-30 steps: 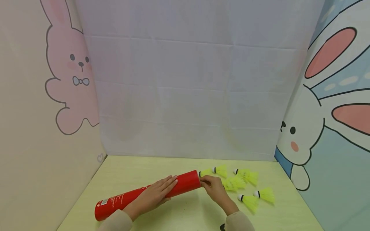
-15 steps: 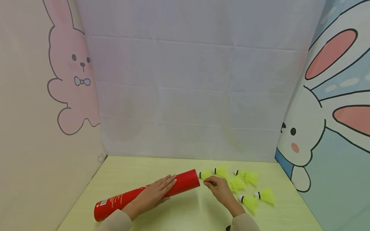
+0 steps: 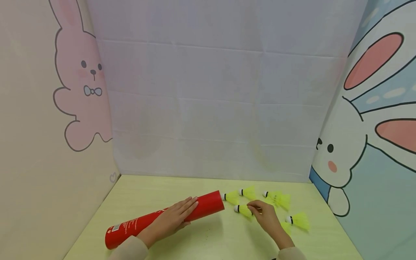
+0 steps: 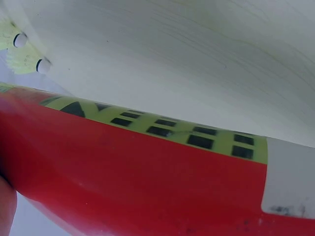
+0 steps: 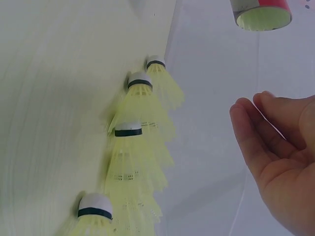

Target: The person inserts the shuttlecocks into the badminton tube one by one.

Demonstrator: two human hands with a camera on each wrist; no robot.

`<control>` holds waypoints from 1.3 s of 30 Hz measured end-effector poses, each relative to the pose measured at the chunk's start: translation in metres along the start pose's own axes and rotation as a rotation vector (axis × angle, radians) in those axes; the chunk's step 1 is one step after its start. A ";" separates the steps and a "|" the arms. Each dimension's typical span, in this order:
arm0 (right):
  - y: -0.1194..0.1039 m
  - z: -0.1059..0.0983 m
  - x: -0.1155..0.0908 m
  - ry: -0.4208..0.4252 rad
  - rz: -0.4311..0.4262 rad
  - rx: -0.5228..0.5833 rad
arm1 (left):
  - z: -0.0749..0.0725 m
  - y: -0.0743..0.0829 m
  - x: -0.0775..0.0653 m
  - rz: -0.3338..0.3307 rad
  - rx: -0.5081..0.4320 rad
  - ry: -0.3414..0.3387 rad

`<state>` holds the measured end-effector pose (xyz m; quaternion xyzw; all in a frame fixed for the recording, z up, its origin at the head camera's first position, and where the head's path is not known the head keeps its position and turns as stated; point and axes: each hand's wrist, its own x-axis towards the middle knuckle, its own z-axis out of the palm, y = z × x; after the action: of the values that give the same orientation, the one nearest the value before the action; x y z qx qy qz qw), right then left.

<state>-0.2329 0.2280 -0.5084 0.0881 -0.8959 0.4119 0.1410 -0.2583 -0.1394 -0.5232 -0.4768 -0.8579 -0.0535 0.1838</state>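
A long red shuttlecock tube (image 3: pixel 209 205) lies slantwise on the left, its right end raised. My left hand (image 3: pixel 172 218) holds it from above, fingers across its top and thumb at the near side. In the right wrist view, the tube's open mouth (image 5: pixel 263 18) shows yellow inside. My right hand (image 3: pixel 268 220) hovers over the yellow shuttlecocks with nothing in it, thumb and fingertips close together. Beneath its fingertips in the head view is a shuttlecock (image 3: pixel 242 209) with a white cork and black band. Another shuttlecock (image 3: pixel 286 227) is partly hidden by the hand.
Several more shuttlecocks lie on the pale table (image 3: pixel 195 245): one near the tube's mouth (image 3: pixel 231 197), one at the back (image 3: pixel 248 193), others at the right (image 3: pixel 299 220). A white sheet (image 3: pixel 208 108) hangs behind, with rabbit-printed panels at both sides.
My right hand has moved away from the tube's mouth, rightward over the shuttlecocks, uncovering one beneath it. My left hand and the tube stay nearly where they were.
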 end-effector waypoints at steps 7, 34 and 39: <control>0.014 -0.018 -0.009 0.025 0.055 -0.037 | -0.002 0.001 0.000 0.004 0.007 0.011; 0.073 -0.086 -0.047 0.054 0.274 -0.178 | -0.007 0.005 -0.002 -0.003 0.008 0.000; 0.080 -0.090 -0.051 0.028 0.297 -0.192 | -0.005 0.004 -0.002 0.004 0.003 0.014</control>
<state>-0.1909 0.3508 -0.5263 -0.0651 -0.9323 0.3418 0.0989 -0.2526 -0.1400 -0.5193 -0.4779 -0.8557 -0.0555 0.1907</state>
